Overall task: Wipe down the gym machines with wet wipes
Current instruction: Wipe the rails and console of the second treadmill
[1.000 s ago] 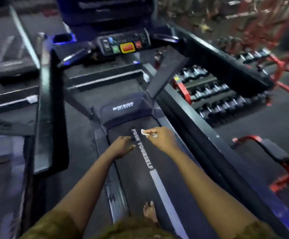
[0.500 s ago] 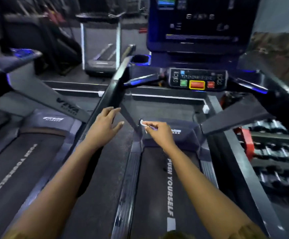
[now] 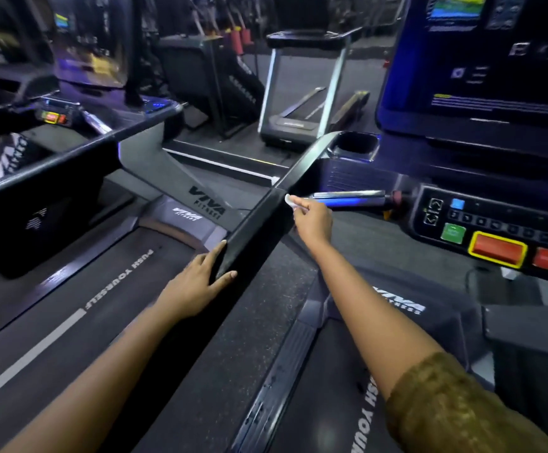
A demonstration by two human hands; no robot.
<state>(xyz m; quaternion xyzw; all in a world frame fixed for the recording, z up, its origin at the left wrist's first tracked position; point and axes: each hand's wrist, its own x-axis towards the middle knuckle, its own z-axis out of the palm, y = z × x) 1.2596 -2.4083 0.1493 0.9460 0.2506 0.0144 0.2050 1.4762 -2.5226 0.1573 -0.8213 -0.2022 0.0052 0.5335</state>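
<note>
Wet wipe (image 3: 290,201), pinched in the right grip (image 3: 311,220), is held at the treadmill handrail (image 3: 256,220) — apparently placed for wiping; the rail end is braced by the released left grip (image 3: 197,282), laid flat.

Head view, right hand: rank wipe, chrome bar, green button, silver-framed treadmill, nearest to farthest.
1. Wipe, pinched in the right hand.
2. Chrome bar, just ahead, right.
3. Green button, console, farther right.
4. Silver-framed treadmill, across the aisle, background.
</note>
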